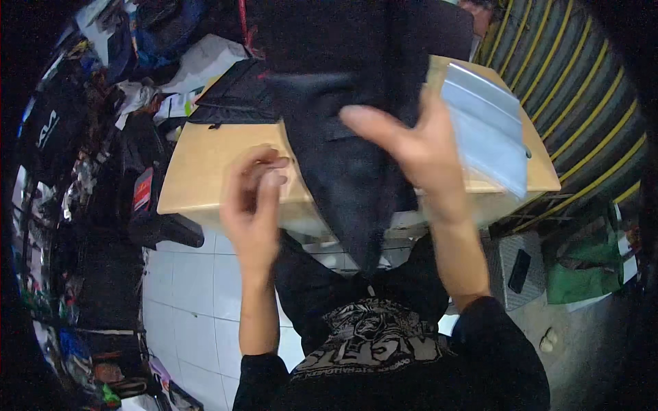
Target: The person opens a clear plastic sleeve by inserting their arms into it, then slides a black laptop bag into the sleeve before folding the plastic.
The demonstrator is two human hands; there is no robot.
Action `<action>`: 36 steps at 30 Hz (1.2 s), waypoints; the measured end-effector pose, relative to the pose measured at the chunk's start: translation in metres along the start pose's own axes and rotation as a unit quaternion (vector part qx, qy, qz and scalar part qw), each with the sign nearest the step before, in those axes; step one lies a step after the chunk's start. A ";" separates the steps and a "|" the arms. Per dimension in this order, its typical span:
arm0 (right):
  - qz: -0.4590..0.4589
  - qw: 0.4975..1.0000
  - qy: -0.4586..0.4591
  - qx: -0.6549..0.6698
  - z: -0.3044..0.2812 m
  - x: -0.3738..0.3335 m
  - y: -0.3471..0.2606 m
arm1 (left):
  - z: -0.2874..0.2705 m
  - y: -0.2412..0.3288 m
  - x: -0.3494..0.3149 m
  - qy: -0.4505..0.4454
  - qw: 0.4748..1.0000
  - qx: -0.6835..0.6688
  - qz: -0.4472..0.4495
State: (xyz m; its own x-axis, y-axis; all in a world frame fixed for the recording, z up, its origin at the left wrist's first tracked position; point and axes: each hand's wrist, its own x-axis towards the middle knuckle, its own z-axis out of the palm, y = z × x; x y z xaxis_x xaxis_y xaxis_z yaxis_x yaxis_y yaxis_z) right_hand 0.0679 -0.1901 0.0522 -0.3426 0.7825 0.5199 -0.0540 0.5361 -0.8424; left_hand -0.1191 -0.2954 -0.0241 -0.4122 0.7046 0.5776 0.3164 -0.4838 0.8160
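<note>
A large piece of black cloth lies over the table and hangs past its front edge, narrowing to a point above my lap. Left of it is my left hand, its fingers loosely curled with a gap to the thumb; nothing shows in them. My right hand is above the cloth's right side, thumb stretched out to the left and apart from the fingers. Motion blurs both hands. Whether the right hand touches the cloth, I cannot tell. A clear bluish plastic packet lies to the right of that hand.
The pale wooden table has a folded black bag-like piece at its back left. Clutter fills the left side. At right are a yellow-striped dark surface, a green bag and a phone on a grey surface.
</note>
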 end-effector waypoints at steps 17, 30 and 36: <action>0.240 0.962 0.115 -0.058 -0.210 -0.184 0.017 | 0.078 -0.089 0.031 -0.259 0.802 0.465 0.272; 0.252 0.903 -0.114 -0.329 -0.178 -0.190 0.023 | 0.083 -0.101 0.047 -0.216 0.876 0.305 0.305; 0.195 0.907 -0.073 -0.365 -0.141 -0.189 0.029 | 0.095 -0.077 0.074 -0.206 0.907 0.253 0.266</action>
State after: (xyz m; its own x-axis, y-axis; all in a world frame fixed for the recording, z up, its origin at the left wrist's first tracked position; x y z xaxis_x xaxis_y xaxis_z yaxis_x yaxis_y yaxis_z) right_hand 0.2629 -0.2777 -0.0509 -0.3246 0.9365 0.1329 0.7164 0.3351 -0.6119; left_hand -0.0925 -0.1566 -0.0463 0.2345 0.6262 0.7435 0.7714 -0.5853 0.2498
